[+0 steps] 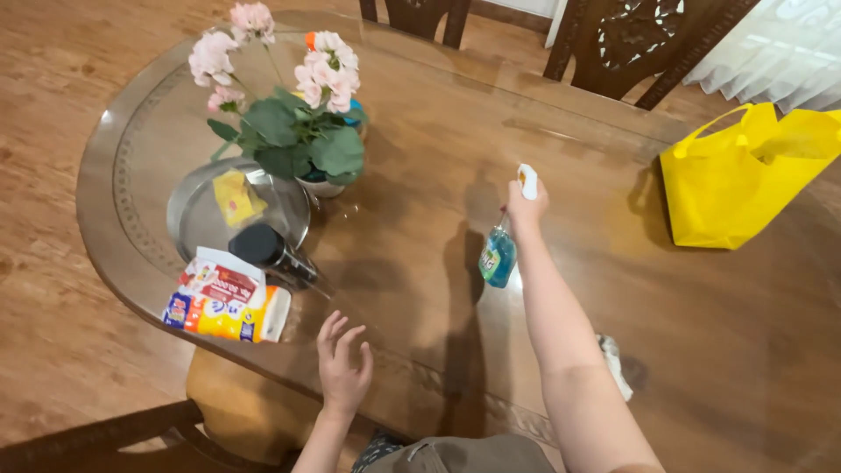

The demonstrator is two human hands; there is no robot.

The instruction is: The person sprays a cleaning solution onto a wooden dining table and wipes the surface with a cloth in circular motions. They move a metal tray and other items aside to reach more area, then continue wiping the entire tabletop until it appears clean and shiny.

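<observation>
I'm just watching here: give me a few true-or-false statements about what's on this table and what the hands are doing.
1. The right hand holds a spray bottle of blue liquid. True.
2. The left hand grips the black jar. False: it rests open on the table, holding nothing.
3. The yellow bag lies on the floor. False: it stands on the table.
4. Pink flowers stand beside a round metal tray. True.
</observation>
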